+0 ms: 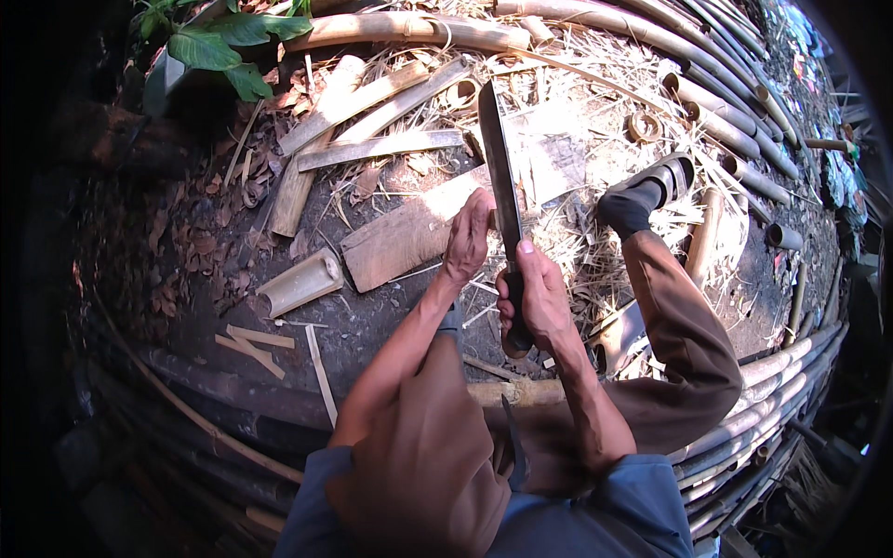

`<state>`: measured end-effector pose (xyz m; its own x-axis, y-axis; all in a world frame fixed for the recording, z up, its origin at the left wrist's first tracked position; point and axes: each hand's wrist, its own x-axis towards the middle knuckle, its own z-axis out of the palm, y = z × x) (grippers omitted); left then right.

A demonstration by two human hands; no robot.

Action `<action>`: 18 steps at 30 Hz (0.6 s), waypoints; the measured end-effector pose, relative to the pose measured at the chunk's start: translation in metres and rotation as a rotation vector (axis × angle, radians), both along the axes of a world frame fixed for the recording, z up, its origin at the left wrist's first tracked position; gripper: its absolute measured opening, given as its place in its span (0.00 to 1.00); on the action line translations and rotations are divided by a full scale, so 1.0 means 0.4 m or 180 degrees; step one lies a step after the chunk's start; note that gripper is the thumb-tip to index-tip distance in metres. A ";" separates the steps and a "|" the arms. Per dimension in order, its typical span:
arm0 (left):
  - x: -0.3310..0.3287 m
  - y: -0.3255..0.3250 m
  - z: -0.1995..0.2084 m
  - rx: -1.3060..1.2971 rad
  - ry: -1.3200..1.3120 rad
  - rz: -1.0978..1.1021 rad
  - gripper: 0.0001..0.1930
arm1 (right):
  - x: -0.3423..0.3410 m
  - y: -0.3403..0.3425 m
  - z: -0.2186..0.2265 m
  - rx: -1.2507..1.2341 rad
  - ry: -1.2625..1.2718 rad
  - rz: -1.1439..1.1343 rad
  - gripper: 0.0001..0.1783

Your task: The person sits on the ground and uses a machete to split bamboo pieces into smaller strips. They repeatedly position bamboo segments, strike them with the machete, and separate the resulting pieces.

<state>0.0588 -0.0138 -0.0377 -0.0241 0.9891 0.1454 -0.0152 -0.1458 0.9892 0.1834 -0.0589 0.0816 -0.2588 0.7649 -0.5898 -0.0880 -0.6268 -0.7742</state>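
A long machete [502, 167] points away from me, its broad dark blade raised over the ground. My right hand [539, 293] is wrapped round its black handle, with the thumb lying along the top near the blade. Close to the left side of the blade is my left hand [468, 242], its fingers curled together. Whatever those fingers hold, if anything, is hidden. Beneath both hands lies a flat wooden board [391, 242], partly in bright sun. A short split bamboo piece [302, 282] rests left of the board.
Split bamboo lengths [381, 147] lie beyond the board, among pale shavings [595, 139]. Bamboo poles [735, 116] are stacked at the far right, and more poles [772, 395] run behind my bent leg. Thin strips [256, 346] lie at the left. A second pointed blade [514, 442] is near my lap.
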 end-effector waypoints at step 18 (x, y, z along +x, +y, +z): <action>0.005 0.013 0.011 -0.0150 0.0062 0.0030 0.27 | -0.005 0.015 0.003 0.0600 -0.0501 0.0239 0.29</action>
